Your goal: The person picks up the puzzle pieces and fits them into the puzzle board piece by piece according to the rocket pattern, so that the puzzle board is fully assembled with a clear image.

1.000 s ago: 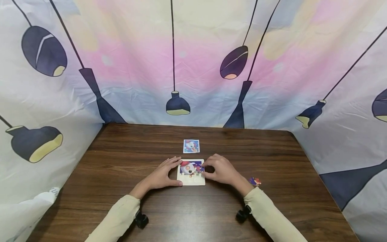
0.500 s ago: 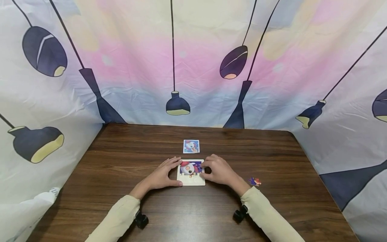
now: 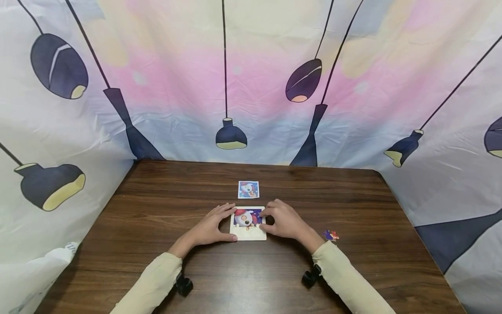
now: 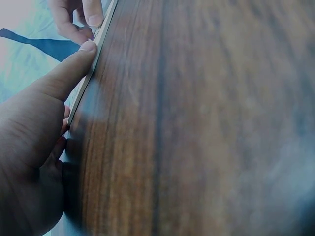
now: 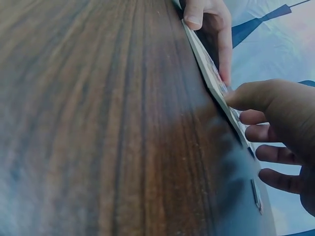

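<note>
A small jigsaw puzzle board [image 3: 248, 235] with a pale frame lies on the table, its upper part filled with a white-faced cartoon figure on purple. My left hand [image 3: 211, 226] holds the board's left side, thumb at the near corner and fingers at the far one. My right hand [image 3: 285, 220] bends over the right side, pinching a purple puzzle piece [image 3: 257, 216] against the board; the fingertips partly hide it. In the right wrist view, the right thumb meets the board's edge [image 5: 209, 73] and the other fingers are curled. The board's lower strip is bare.
A printed picture card [image 3: 249, 190] lies beyond the board. Several loose puzzle pieces [image 3: 331, 235] lie right of the right forearm. The dark wooden table [image 3: 164, 187] meets a lamp-printed cloth backdrop [image 3: 259, 87] at its back and sides.
My right hand has shifted slightly left over the board, and the purple pieces under its fingertips now sit more evenly in the picture. The left hand has stayed in place.
</note>
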Demonstrator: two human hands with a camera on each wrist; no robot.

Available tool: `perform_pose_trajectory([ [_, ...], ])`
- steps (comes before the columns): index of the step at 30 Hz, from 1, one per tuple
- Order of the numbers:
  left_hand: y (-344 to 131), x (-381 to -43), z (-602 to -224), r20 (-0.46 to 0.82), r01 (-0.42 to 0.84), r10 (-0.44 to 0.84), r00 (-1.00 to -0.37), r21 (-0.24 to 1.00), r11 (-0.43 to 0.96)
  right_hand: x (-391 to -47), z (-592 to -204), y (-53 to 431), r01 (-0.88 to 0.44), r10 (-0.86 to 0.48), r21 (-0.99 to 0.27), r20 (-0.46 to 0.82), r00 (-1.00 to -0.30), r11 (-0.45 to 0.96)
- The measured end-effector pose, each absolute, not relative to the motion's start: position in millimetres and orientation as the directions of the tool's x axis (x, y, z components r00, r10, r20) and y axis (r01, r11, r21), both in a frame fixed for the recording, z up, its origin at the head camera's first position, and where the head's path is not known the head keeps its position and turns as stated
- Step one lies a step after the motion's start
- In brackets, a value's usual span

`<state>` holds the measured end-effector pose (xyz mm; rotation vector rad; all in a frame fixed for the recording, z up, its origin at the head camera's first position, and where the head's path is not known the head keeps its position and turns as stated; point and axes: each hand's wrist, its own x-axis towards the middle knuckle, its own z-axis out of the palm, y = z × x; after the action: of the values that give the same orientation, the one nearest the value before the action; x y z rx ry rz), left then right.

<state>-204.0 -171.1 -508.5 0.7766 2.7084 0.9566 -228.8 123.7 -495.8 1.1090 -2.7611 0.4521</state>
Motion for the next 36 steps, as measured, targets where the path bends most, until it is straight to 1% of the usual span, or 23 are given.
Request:
perform_pose_trajectory([
  [6,-171,-204,-509,0.020,0.423,0.529,-0.849,0.627,0.654,-230,-496,122,-0.693,-0.651,-0.234,0.238,-0.721,0.682],
  [13,-172,-205,-508,0.022,0.427,0.534,-0.845,0.628,0.651,-232,-501,118,-0.712,-0.671,-0.232,0.239,-0.702,0.663],
  [20,-172,-205,-508,0.015,0.423,0.533,-0.846,0.627,0.654,-230,-501,115,-0.703,-0.665,-0.238,0.229,-0.711,0.670],
  [27,-172,-206,-507,0.007,0.420,0.535,-0.845,0.629,0.654,-229,-501,111,-0.715,-0.678,-0.234,0.227,-0.699,0.658],
  [36,-172,-205,-505,0.001,0.411,0.533,-0.846,0.637,0.652,-228,-503,111,-0.696,-0.662,-0.271,0.218,-0.717,0.665],
])
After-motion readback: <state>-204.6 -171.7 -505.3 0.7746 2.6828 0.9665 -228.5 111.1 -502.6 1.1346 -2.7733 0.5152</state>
